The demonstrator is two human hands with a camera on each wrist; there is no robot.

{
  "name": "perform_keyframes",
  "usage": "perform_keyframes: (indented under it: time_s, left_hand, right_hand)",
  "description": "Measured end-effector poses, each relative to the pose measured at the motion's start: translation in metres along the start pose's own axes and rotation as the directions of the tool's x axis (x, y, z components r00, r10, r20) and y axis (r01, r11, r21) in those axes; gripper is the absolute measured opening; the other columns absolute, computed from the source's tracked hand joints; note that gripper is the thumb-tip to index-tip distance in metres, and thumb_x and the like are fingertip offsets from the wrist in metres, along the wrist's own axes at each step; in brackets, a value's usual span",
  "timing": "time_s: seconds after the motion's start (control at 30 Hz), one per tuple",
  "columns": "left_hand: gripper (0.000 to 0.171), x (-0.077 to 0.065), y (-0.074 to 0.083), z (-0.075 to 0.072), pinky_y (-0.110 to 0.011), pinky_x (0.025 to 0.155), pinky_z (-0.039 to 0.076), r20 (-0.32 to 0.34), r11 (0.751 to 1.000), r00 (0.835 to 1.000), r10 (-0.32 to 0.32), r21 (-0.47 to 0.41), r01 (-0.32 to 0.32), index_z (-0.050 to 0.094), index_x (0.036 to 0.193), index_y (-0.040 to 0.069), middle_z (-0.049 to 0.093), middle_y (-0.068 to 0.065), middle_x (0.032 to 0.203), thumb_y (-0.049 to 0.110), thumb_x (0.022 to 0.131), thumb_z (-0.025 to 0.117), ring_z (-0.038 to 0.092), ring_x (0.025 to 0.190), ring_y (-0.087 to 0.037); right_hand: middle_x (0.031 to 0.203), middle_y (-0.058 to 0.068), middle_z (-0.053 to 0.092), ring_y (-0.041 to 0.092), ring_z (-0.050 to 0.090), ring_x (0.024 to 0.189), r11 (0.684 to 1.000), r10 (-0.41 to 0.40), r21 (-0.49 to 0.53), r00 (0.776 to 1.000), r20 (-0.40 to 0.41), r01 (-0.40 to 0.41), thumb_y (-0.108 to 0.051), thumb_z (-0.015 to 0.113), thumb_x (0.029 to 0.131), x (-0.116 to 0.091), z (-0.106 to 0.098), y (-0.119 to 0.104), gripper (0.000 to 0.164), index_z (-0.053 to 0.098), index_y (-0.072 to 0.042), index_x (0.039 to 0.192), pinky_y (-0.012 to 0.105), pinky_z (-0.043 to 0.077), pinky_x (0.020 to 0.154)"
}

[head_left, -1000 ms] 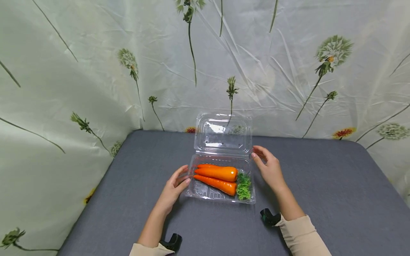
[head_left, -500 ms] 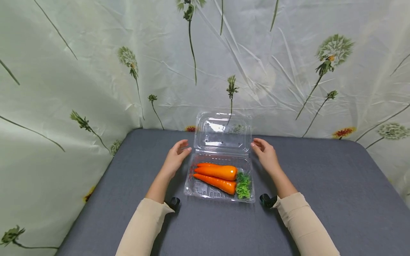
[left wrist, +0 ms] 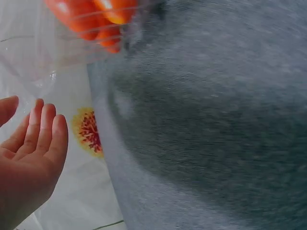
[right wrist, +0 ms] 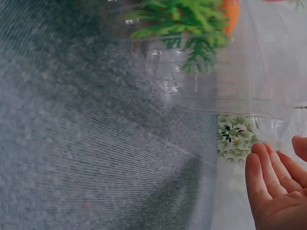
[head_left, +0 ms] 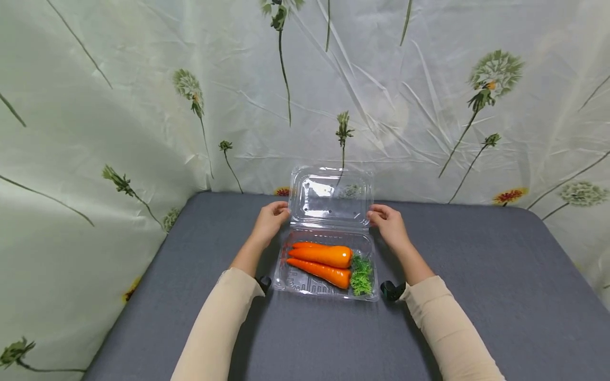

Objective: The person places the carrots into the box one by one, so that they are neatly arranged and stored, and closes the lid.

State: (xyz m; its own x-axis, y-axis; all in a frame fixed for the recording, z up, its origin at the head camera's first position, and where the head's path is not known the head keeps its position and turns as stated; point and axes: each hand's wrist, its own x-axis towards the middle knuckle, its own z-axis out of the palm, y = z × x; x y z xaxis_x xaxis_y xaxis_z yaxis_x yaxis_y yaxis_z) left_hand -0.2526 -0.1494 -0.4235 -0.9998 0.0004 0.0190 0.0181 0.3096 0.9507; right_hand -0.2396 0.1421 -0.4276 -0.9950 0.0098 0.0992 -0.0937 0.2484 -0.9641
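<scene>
A clear plastic clamshell box (head_left: pixel 305 286) lies on the table, its lid (head_left: pixel 329 197) swung up and back. Orange carrots (head_left: pixel 329 256) fill the left and middle of the base, with frilly green leaves (head_left: pixel 362 276) at their right ends. The left hand (head_left: pixel 269 221) is at the lid's left edge, fingertips close against it. At the lid's right edge is the right hand (head_left: pixel 388 225), fingertips right at the plastic. Both wrist views show fairly straight fingers with the thumb apart, beside the lid on the left hand (left wrist: pixel 33 153) and right hand (right wrist: pixel 278 187).
A grey cloth covers the table (head_left: pixel 476 296). Behind and to the left hangs a pale curtain (head_left: pixel 405 95) printed with dandelions, close behind the raised lid. Black wrist cameras (head_left: pixel 392 291) sit by the beige sleeves (head_left: pixel 448 328).
The left hand has gone from the base's left side up to the lid's left edge. The right hand has moved slightly up and inward to the lid. Box and carrots stay put.
</scene>
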Motion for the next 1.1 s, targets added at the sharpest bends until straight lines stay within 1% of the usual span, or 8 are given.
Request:
perform_keyframes:
  time_s: [0.1,0.23,0.43,0.5,0.6,0.73,0.9,1.1]
  left_hand:
    - [0.030,0.001,0.005,-0.001,-0.036,0.081,0.041,-0.003,1.000,1.000,0.005,0.009,-0.005,0.054,0.115,-0.007,0.058,-0.021,0.102,0.006,0.088,0.055,0.053,0.095,-0.028]
    - [0.030,0.001,0.010,-0.002,-0.036,0.080,0.041,-0.017,1.000,1.000,0.020,-0.009,-0.020,0.055,0.115,-0.006,0.058,-0.020,0.103,0.006,0.088,0.055,0.052,0.095,-0.027]
    - [0.032,-0.002,0.013,-0.005,-0.042,0.086,0.042,-0.014,0.990,0.999,0.033,-0.136,-0.034,0.052,0.113,-0.008,0.056,-0.026,0.105,0.016,0.092,0.052,0.053,0.100,-0.036]
    - [0.037,-0.004,0.013,-0.007,-0.043,0.088,0.041,-0.002,0.986,0.999,0.036,-0.163,-0.036,0.051,0.112,-0.009,0.055,-0.028,0.107,0.023,0.093,0.050,0.052,0.102,-0.039]
    - [0.044,-0.007,0.015,-0.011,-0.041,0.088,0.041,0.011,0.984,0.999,0.044,-0.172,-0.042,0.052,0.109,-0.009,0.055,-0.027,0.109,0.032,0.095,0.045,0.052,0.103,-0.038]
    - [0.048,-0.012,0.019,-0.015,-0.040,0.089,0.040,0.029,0.981,0.997,0.068,-0.183,-0.061,0.053,0.107,-0.009,0.056,-0.026,0.109,0.036,0.096,0.041,0.053,0.102,-0.035]
    - [0.048,-0.019,0.027,-0.018,-0.041,0.090,0.038,0.059,0.981,0.994,0.093,-0.178,-0.081,0.052,0.108,-0.008,0.054,-0.025,0.109,0.037,0.095,0.041,0.052,0.103,-0.034]
    - [0.049,-0.031,0.037,-0.021,-0.038,0.093,0.037,0.081,0.985,0.990,0.113,-0.143,-0.100,0.051,0.110,-0.009,0.054,-0.023,0.111,0.036,0.095,0.042,0.048,0.108,-0.034]
  right_hand:
    - [0.100,0.032,0.057,0.012,0.058,0.077,1.000,0.003,0.014,1.000,-0.001,-0.003,0.000,0.049,0.090,0.001,0.000,-0.003,0.029,0.049,0.017,0.113,0.026,0.048,0.072]
    - [0.104,0.031,0.056,0.021,0.059,0.086,1.000,0.006,0.023,1.000,0.006,-0.006,-0.003,0.047,0.092,0.001,-0.001,-0.008,0.030,0.049,0.015,0.116,0.028,0.048,0.075]
    - [0.112,0.030,0.054,0.035,0.054,0.102,0.998,-0.020,0.065,0.999,0.047,0.017,-0.021,0.044,0.096,-0.003,-0.005,-0.013,0.042,0.047,0.013,0.120,0.034,0.045,0.083]
    - [0.114,0.029,0.053,0.036,0.052,0.104,0.997,-0.037,0.076,0.998,0.059,0.032,-0.027,0.041,0.097,-0.005,-0.007,-0.015,0.047,0.047,0.013,0.120,0.034,0.044,0.084]
    - [0.115,0.028,0.053,0.036,0.052,0.105,0.994,-0.056,0.092,0.997,0.060,0.050,-0.034,0.038,0.097,-0.009,-0.011,-0.017,0.052,0.047,0.012,0.120,0.032,0.044,0.084]
    - [0.116,0.026,0.053,0.033,0.052,0.105,0.993,-0.087,0.082,0.995,0.055,0.082,-0.039,0.034,0.096,-0.016,-0.016,-0.022,0.056,0.048,0.010,0.120,0.031,0.044,0.084]
    - [0.117,0.025,0.053,0.034,0.051,0.106,0.985,-0.165,0.059,0.984,0.063,0.162,-0.034,0.028,0.099,-0.025,-0.021,-0.030,0.053,0.048,0.009,0.121,0.034,0.043,0.086]
    - [0.113,0.024,0.056,0.033,0.053,0.104,0.971,-0.237,0.055,0.970,0.056,0.234,-0.025,0.026,0.100,-0.037,-0.026,-0.044,0.047,0.052,0.010,0.117,0.032,0.040,0.089]
